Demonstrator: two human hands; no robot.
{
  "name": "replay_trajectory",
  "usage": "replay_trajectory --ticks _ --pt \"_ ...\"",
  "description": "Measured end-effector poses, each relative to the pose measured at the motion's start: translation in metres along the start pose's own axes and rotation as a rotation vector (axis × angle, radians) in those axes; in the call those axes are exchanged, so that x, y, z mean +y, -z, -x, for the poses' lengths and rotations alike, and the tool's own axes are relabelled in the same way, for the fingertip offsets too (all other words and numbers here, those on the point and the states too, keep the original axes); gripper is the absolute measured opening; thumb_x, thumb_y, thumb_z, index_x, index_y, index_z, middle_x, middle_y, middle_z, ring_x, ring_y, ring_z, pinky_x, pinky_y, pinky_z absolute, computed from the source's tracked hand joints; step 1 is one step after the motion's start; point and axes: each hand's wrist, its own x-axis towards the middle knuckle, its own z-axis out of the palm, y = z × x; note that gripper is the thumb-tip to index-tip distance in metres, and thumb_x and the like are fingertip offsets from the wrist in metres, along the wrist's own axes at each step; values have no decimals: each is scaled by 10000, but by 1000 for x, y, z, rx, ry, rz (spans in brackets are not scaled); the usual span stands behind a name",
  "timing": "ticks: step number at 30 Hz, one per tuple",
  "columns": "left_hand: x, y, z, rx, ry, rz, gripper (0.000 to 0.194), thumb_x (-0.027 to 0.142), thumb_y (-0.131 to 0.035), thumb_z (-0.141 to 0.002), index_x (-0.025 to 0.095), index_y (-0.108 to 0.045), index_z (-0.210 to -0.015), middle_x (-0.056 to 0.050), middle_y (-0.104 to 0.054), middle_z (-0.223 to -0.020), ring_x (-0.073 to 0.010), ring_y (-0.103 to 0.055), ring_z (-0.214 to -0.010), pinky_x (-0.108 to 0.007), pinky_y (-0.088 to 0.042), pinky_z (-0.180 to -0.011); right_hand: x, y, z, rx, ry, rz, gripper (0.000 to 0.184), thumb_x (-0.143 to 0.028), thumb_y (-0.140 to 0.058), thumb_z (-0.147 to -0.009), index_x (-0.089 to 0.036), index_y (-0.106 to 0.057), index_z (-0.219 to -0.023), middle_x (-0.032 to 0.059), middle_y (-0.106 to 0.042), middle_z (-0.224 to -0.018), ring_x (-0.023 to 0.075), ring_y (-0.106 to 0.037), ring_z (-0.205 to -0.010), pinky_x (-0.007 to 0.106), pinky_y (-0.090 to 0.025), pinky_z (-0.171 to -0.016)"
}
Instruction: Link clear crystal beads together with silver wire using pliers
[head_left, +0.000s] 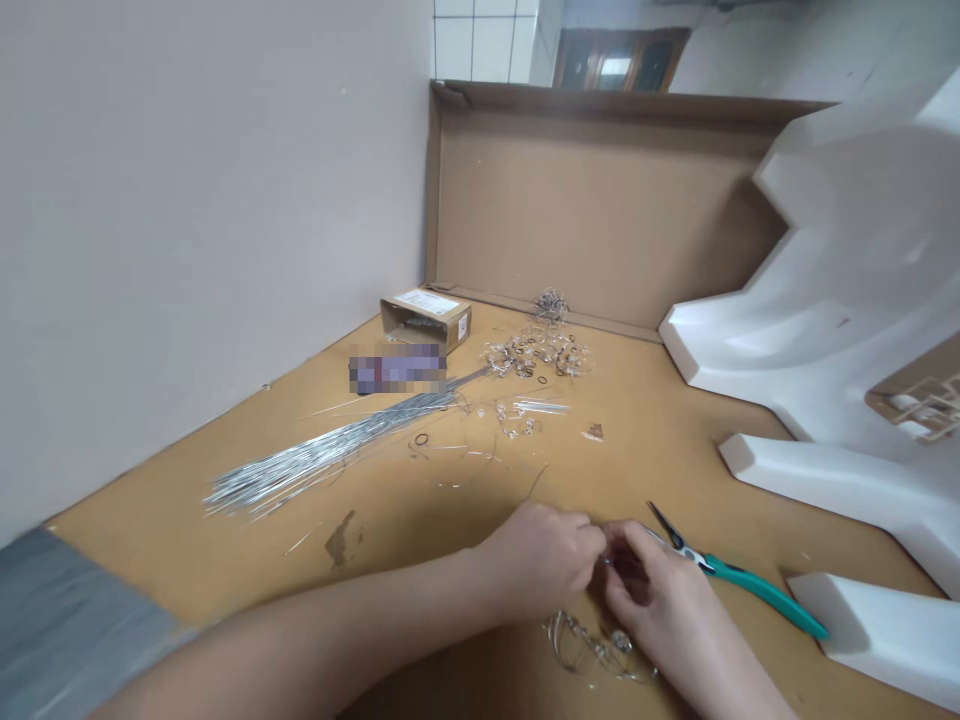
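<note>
My left hand (551, 555) is closed, its fingers pinched beside my right hand's fingertips. A thin metal wire (538, 483) sticks up from behind its knuckles. My right hand (660, 590) curls with thumb and fingers together around a bit of shiny wire, mostly hidden by the fingers. Just below both hands, several bent wire loops (581, 640) lie on the brown tabletop (300, 580). Long-nose pliers (757, 588) with teal handles rest to the right of my right hand, dark jaws pointing away.
A bundle of straight wires (322, 455) lies at left. Behind it are an open small cardboard box (450, 325) and a blurred-out item (397, 368). Small rings and wire pieces (536, 355) are heaped farther back. White foam packaging (825, 460) borders the right; a cardboard panel (600, 210) stands behind.
</note>
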Motion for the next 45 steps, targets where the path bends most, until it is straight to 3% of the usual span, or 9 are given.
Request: replay_trajectory --ticks 6,13,16,21,27,31,35,40,45 --pt "-3 -1 1 58 16 90 146 218 -389 -844 181 -528 -821 4 -592 -777 -130 -540 -675 -234 -375 -585 2 3 -2 6 28 75 148 -131 -426 -664 -214 -546 -690 -18 -591 -578 130 -555 -517 214 -403 -506" --pt "-12 -1 -4 101 171 358 98 174 -473 -802 175 -571 -794 14 -583 -762 -91 -530 -680 -182 -395 -627 4 3 -1 15 21 14 158 -184 -432 -694 -208 -584 -658 -10 -608 -560 123 -546 -485 212 -401 -485" --pt "-15 6 -3 64 130 258 119 217 -470 -818 172 -570 -771 0 -567 -805 -109 -537 -732 -202 -404 -658 2 1 0 43 -16 32 161 -185 -429 -695 -208 -577 -638 -13 -593 -544 122 -517 -459 221 -378 -473" --pt "-11 19 -1 -46 45 -19 167 224 -397 -855 166 -536 -784 -14 -569 -780 -137 -529 -671 -233 -377 -561 0 3 0 25 -22 126 169 -165 -438 -684 -206 -599 -653 -3 -602 -564 132 -523 -488 229 -367 -492" --pt "-11 23 -4 -78 102 180 128 194 -416 -844 186 -538 -805 23 -620 -789 -122 -550 -715 -221 -384 -609 -4 7 1 -58 -38 152 187 -141 -435 -673 -215 -606 -683 -7 -613 -598 139 -554 -533 228 -359 -513" --pt "-13 26 -4 -62 97 275 190 176 -373 -862 193 -545 -938 5 -625 -911 -124 -555 -842 -227 -407 -707 -3 5 2 -24 -31 169 177 -153 -428 -680 -210 -593 -654 -5 -602 -575 138 -543 -505 234 -348 -509" --pt "-13 27 -2 -102 13 156 181 158 -373 -850 200 -535 -918 0 -600 -887 -132 -567 -788 -229 -416 -655 -1 3 2 -9 -46 169 176 -162 -434 -675 -219 -599 -660 -5 -613 -580 147 -560 -512 237 -354 -503" --pt "-8 24 -1 -127 -78 -108 194 29 -466 -698 182 -492 -813 -3 -553 -789 -136 -540 -623 -232 -357 -488 -5 7 1 -55 -80 191 183 -156 -429 -670 -211 -603 -661 8 -610 -579 154 -552 -520 243 -357 -505" --pt "-6 17 -1 -94 -38 -56 161 65 -447 -741 180 -502 -839 -11 -554 -814 -144 -556 -679 -232 -378 -516 -7 11 1 -48 -69 174 182 -150 -430 -662 -204 -603 -644 8 -606 -566 145 -540 -502 241 -362 -502"
